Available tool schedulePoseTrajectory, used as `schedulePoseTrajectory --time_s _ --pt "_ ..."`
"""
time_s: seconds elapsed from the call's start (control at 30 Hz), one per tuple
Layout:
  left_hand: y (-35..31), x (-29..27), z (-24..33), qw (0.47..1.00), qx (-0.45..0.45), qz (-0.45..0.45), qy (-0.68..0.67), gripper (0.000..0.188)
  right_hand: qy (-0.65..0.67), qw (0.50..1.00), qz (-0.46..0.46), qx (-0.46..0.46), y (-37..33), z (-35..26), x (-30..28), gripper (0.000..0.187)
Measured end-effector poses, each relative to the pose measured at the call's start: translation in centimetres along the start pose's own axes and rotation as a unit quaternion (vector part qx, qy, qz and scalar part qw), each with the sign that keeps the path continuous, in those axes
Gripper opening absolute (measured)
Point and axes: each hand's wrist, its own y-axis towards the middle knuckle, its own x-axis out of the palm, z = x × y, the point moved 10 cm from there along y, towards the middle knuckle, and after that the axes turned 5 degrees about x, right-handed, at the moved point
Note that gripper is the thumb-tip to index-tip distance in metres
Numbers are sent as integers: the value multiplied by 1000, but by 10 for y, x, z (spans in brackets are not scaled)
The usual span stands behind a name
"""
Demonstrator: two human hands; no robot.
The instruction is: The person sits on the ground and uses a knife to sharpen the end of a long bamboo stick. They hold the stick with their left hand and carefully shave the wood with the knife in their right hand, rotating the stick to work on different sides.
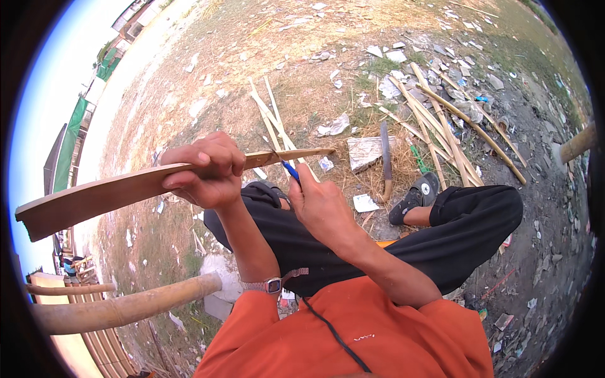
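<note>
My left hand (pixel 211 170) is closed around a long flat strip of wood or bamboo (pixel 107 195), broad at the left end and tapering toward the right. The strip is raised in front of me, its narrow tip over the ground. In my right hand (pixel 322 208) is a small blue-handled tool (pixel 290 170). Its thin dark blade or tip meets the strip to the right of my left hand; whether it is a knife or scissors I cannot tell. A long-bladed knife with a wooden handle (pixel 386 160) lies before my feet, against a pale block (pixel 364 154).
Several bamboo strips (pixel 441 126) lie in a heap at the far right, and a few more (pixel 270 113) lie ahead. Thick bamboo poles stand at the left (pixel 138 314) and right (pixel 576 143). Stone shards and litter cover the dry ground. My legs (pixel 466 211) are bent in front.
</note>
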Motion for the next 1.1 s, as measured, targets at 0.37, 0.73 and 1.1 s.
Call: schedulePoseTrajectory --time_s 0.37,0.73,1.1 --pt "-11 16 15 1000 13 -2 12 46 29 999 6 -18 -21 3 -11 16" --pt "-40 6 43 992 32 65 102 49 -39 997 11 -73 -29 10 13 14" --pt "-27 19 22 996 21 31 85 50 8 1000 -6 1 -22 21 -4 17"
